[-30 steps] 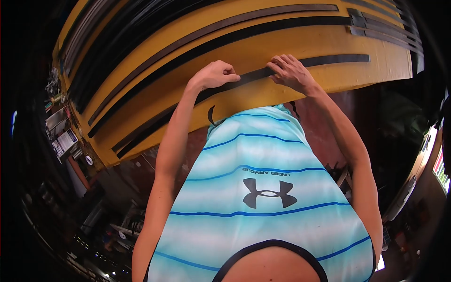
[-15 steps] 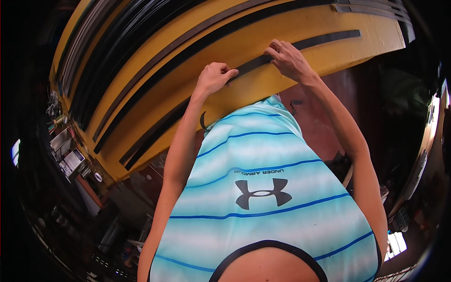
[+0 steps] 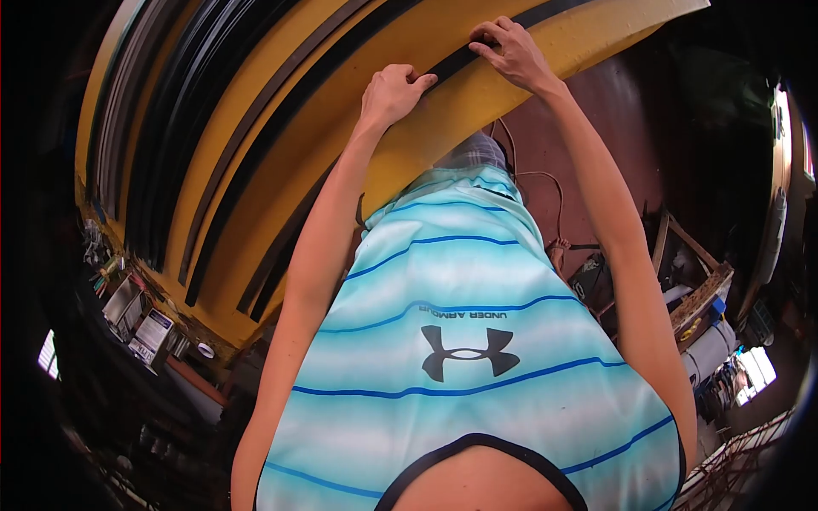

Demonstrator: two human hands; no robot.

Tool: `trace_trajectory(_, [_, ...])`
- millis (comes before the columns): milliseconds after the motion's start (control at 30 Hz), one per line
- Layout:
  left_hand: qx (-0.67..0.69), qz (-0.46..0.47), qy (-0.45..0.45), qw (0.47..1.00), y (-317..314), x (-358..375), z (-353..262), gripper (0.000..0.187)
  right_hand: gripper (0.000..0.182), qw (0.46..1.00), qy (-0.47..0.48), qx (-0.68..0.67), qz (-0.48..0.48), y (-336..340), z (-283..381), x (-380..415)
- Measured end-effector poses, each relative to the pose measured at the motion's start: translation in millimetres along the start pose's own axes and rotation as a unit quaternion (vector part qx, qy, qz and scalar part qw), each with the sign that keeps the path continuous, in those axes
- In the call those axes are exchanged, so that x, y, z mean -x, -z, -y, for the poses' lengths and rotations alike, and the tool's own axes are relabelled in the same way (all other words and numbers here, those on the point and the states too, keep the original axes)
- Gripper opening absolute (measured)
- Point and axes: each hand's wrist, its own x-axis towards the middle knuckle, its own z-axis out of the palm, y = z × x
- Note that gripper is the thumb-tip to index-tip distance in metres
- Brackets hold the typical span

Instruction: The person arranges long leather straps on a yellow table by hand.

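Observation:
A long, flat, dark strip (image 3: 452, 63) lies along the near side of a yellow table (image 3: 452, 115). My left hand (image 3: 394, 94) is closed at the strip, its fingers curled and its thumb at the strip's edge. Farther right along the same strip, my right hand (image 3: 511, 55) pinches it with bent fingers. A short stretch of the strip shows between the two hands. Beyond them, a longer black strip (image 3: 256, 128) and a brown strip (image 3: 234, 140) run roughly parallel.
Bunched glossy black strips (image 3: 183, 111) and grey strips (image 3: 119, 111) cover the far left of the table. Papers and small items (image 3: 152, 332) stand past its left end. A wooden frame (image 3: 694, 294) is at the lower right, above a reddish floor (image 3: 579, 145).
The view has tilted and turned, so the table and both hands sit higher in it. The strip's right end has left the frame. Both hands stay at the strip.

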Motion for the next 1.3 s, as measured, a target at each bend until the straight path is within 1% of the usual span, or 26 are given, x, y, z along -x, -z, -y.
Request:
trace_trajectory(67, [0.006, -0.002, 0.002, 1.0, 2, -3, 0, 0.042, 0.025, 0.999, 0.02, 0.034, -0.007, 1, 1, -3])
trace_trajectory(267, [0.007, -0.009, 0.019, 1.0, 1, 8, -5, 0.043, 0.024, 1.0, 0.015, -0.011, 0.0, 2, 0, -1])
trace_trajectory(333, [-0.006, -0.019, 0.028, 0.999, 1, 12, -5, 0.043, 0.025, 0.999, 0.007, 0.021, 0.024, 3, 2, 0])
trace_trajectory(367, [-0.01, -0.029, 0.013, 0.999, -1, 12, -3, 0.042, 0.025, 1.0, 0.007, 0.017, 0.024, 1, 3, 0])
trace_trajectory(433, [-0.014, -0.04, 0.0, 0.999, -3, 12, -3, 0.041, 0.03, 1.0, -0.005, -0.013, 0.008, -1, 5, 0])
trace_trajectory(633, [-0.021, -0.054, 0.002, 0.998, -6, 19, -3, 0.04, 0.038, 1.0, -0.022, 0.003, -0.015, -6, 9, 6])
trace_trajectory(933, [-0.018, -0.055, 0.013, 0.998, -9, 20, 0, 0.039, 0.039, 0.999, -0.054, 0.002, -0.01, -7, 13, 4])
trace_trajectory(1033, [-0.024, -0.064, -0.01, 0.998, -11, 20, 3, 0.037, 0.041, 0.998, -0.049, 0.034, -0.018, -2, 20, 5])
trace_trajectory(1133, [-0.028, -0.064, -0.011, 0.998, -11, 21, 2, 0.037, 0.039, 0.998, -0.061, 0.018, -0.016, -4, 19, 6])
trace_trajectory(1300, [-0.022, -0.049, 0.008, 0.999, -8, 18, 0, 0.037, 0.04, 0.998, -0.065, 0.018, -0.012, -5, 17, 5])
